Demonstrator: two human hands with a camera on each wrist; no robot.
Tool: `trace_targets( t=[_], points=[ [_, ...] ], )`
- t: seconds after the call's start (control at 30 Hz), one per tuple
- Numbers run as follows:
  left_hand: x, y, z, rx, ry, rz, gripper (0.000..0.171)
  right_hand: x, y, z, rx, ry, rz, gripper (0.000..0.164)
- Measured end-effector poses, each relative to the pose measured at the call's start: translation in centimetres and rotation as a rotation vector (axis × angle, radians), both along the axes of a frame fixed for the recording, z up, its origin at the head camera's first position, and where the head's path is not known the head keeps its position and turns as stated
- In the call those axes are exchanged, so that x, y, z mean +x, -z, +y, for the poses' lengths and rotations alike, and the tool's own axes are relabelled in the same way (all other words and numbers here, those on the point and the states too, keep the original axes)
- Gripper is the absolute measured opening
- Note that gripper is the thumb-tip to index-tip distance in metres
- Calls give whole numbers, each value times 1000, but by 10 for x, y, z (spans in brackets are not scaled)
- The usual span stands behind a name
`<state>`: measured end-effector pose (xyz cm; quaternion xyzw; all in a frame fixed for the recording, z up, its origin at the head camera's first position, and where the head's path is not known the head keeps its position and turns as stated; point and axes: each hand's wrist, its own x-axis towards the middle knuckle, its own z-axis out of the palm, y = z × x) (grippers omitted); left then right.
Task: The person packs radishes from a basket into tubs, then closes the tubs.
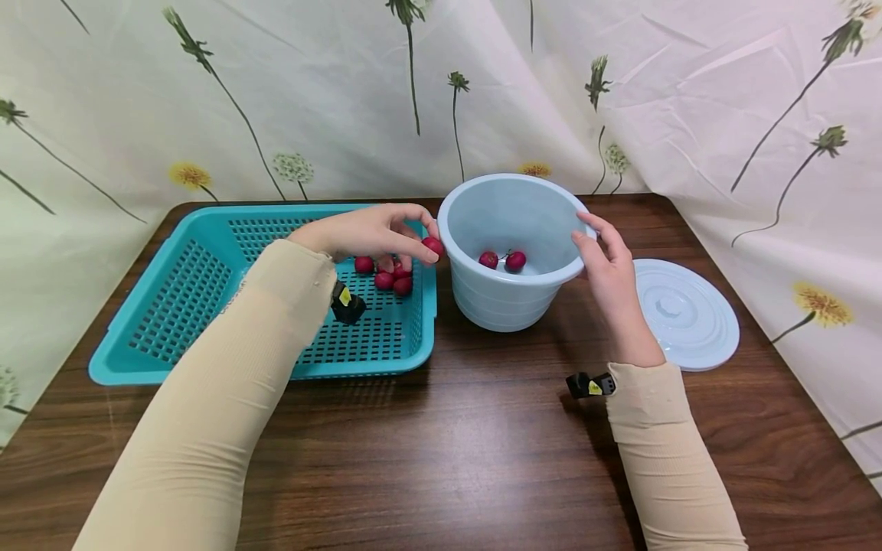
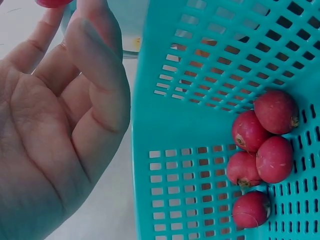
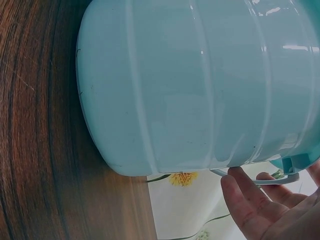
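My left hand (image 1: 372, 232) pinches a red radish (image 1: 432, 246) between thumb and fingers, right beside the left rim of a light blue bucket (image 1: 506, 302). Two more radishes (image 1: 514, 262) lie on the bucket's floor. My right hand (image 1: 609, 277) holds the bucket's right rim, the thumb over the edge. In the right wrist view its fingers (image 3: 245, 195) reach along the outer wall near the handle (image 3: 280, 179). Below my left wrist, a turquoise basket (image 1: 406, 367) holds several radishes (image 2: 275, 159) gathered near its right end.
A round light blue lid (image 1: 682, 314) lies on the dark wooden table (image 1: 468, 459), right of the bucket. Behind the table hangs a white cloth (image 1: 331, 92) printed with flowers. Small black devices sit at both wrists.
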<state>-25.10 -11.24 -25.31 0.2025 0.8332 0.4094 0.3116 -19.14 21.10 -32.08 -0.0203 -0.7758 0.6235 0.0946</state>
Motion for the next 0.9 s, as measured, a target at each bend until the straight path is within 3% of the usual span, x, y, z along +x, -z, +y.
trace_targets(
  t=[0.33, 0.9],
  points=[
    [0, 5, 0, 22, 34, -31, 35, 0, 0, 0, -3, 3, -3, 48],
    [1, 11, 3, -64, 80, -21, 38, -1, 0, -1, -8, 31, 6, 47]
  ],
)
